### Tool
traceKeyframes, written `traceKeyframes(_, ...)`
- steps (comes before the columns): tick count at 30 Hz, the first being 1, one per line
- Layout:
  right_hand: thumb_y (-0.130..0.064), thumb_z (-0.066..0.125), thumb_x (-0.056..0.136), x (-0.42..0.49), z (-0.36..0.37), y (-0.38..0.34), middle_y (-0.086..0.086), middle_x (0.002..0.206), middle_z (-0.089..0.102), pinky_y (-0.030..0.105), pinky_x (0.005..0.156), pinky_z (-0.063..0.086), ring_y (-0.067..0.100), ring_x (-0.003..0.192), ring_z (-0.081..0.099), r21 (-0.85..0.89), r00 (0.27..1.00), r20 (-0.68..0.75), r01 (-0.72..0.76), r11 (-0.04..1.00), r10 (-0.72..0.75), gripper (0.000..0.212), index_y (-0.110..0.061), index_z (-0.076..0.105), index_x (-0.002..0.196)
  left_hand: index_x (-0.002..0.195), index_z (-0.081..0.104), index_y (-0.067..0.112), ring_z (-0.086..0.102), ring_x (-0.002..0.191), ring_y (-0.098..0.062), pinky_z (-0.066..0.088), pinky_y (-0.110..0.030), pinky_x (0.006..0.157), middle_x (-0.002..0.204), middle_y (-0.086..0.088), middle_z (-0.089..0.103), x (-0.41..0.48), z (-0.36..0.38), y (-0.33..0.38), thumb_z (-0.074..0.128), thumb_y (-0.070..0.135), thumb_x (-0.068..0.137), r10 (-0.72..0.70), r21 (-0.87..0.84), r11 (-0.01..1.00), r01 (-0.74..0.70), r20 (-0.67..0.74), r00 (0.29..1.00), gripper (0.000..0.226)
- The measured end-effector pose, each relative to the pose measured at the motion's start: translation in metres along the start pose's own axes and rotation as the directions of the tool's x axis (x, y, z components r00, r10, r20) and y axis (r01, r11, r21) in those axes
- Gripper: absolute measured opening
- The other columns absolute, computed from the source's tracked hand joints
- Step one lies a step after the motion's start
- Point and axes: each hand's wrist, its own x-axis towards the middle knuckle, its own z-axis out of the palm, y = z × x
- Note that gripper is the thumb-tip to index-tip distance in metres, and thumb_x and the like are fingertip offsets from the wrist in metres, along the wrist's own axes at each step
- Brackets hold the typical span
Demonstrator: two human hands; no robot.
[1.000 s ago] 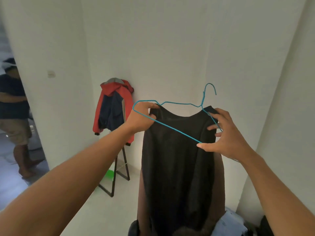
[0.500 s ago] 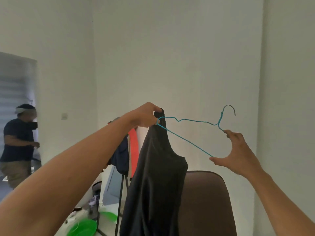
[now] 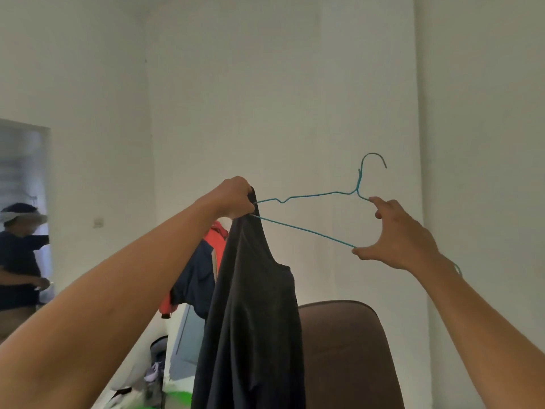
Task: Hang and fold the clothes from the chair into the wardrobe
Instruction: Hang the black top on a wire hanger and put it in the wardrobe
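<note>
A thin blue wire hanger [image 3: 312, 196] is held up in front of the white wall, hook pointing up at the right. My left hand [image 3: 234, 199] grips its left end together with the top of a black garment [image 3: 253, 314], which hangs straight down from that end only. My right hand [image 3: 395, 234] pinches the hanger's right end, thumb under the lower wire and a finger on the upper wire. The brown chair back [image 3: 345, 349] stands below, partly behind the garment.
A red and navy jacket [image 3: 203, 270] hangs on a stand behind the black garment. Another person [image 3: 17, 261] stands in the doorway at the far left. Small items and something green [image 3: 177, 398] lie on the floor at the bottom.
The view tilted upward and both hands lifted the hanger. The garment's right shoulder slipped off the hanger; it now hangs from the left end only.
</note>
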Motion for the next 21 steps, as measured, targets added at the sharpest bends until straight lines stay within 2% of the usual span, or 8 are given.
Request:
traceKeyframes(5,-0.054,0.084,0.059,0.007,-0.008,-0.036,-0.001,0.136,0.040,0.033,0.071,0.046,0.026,0.103,0.061,-0.170,0.997,-0.030,0.059,0.984,-0.065,0.117,-0.023,0.022,0.154,0.087,0.068,-0.007,0.053,0.053,-0.024,0.042,-0.028,0.050,0.071,-0.021,0.066,-0.002,0.006,0.028,0.059,0.008,0.079,-0.008,-0.107,0.994,0.005,-0.022,1.000,0.020)
traceKeyframes(8,-0.053,0.085,0.060,0.008,-0.009,-0.055,0.002,0.134,0.041,0.033,0.068,0.046,0.026,0.102,0.060,-0.233,0.991,-0.082,0.080,0.969,-0.102,0.116,-0.019,0.022,0.152,0.088,0.067,-0.007,0.053,0.065,-0.024,0.041,-0.028,0.055,0.081,-0.020,0.066,-0.002,0.010,0.050,0.062,0.010,0.080,0.062,-0.150,0.986,-0.078,-0.105,0.993,0.019)
traceKeyframes(10,-0.056,0.085,0.062,0.008,-0.004,-0.069,0.003,0.135,0.041,0.035,0.071,0.050,0.026,0.105,0.061,-0.232,0.986,-0.106,0.104,0.967,-0.132,0.115,-0.019,0.023,0.151,0.088,0.067,-0.004,0.054,0.068,-0.022,0.040,-0.026,0.055,0.080,-0.014,0.063,-0.005,0.012,0.069,0.064,0.010,0.081,0.133,-0.199,0.967,-0.158,-0.130,0.982,0.016)
traceKeyframes(14,-0.064,0.081,0.064,0.010,0.004,-0.081,0.004,0.135,0.043,0.037,0.080,0.055,0.025,0.106,0.062,-0.105,0.976,-0.130,0.160,0.981,-0.173,0.111,-0.020,0.026,0.150,0.099,0.070,0.004,0.061,0.081,-0.022,0.047,-0.026,0.066,0.093,-0.005,0.068,-0.009,0.006,0.096,0.064,0.010,0.081,0.276,-0.264,0.916,-0.302,-0.129,0.952,0.021)
traceKeyframes(16,-0.063,0.082,0.063,0.014,0.000,-0.071,0.003,0.134,0.042,0.037,0.080,0.055,0.024,0.105,0.061,0.011,0.978,-0.160,0.141,0.990,-0.138,0.111,-0.023,0.028,0.151,0.120,0.067,0.012,0.059,0.099,-0.020,0.050,-0.034,0.084,0.115,0.000,0.067,-0.006,-0.001,0.091,0.063,0.019,0.082,0.348,-0.111,0.925,-0.362,-0.133,0.928,0.039)
traceKeyframes(17,-0.062,0.082,0.062,0.017,-0.004,-0.066,0.001,0.133,0.042,0.036,0.080,0.055,0.023,0.105,0.061,0.031,0.976,-0.174,0.140,0.990,-0.133,0.110,-0.025,0.029,0.151,0.128,0.063,0.019,0.055,0.108,-0.019,0.047,-0.040,0.091,0.127,0.005,0.064,-0.005,-0.004,0.085,0.062,0.028,0.083,0.396,0.050,0.918,-0.393,-0.152,0.906,0.047)
traceKeyframes(19,-0.063,0.083,0.061,0.022,-0.010,-0.058,-0.001,0.132,0.043,0.035,0.081,0.055,0.020,0.106,0.059,0.031,0.971,-0.190,0.151,0.988,-0.143,0.109,-0.028,0.031,0.151,0.138,0.055,0.028,0.043,0.120,-0.019,0.036,-0.046,0.095,0.143,0.014,0.052,-0.007,-0.011,0.074,0.060,0.056,0.084,0.485,0.298,0.855,-0.425,-0.167,0.858,0.060)
traceKeyframes(21,-0.062,0.084,0.060,0.027,-0.014,-0.055,-0.002,0.130,0.044,0.035,0.081,0.057,0.018,0.106,0.058,0.056,0.967,-0.200,0.173,0.983,-0.159,0.109,-0.030,0.032,0.151,0.146,0.046,0.030,0.039,0.132,-0.020,0.035,-0.049,0.104,0.154,0.014,0.040,-0.011,-0.017,0.067,0.063,0.078,0.072,0.537,0.291,0.821,-0.492,-0.102,0.837,0.090)
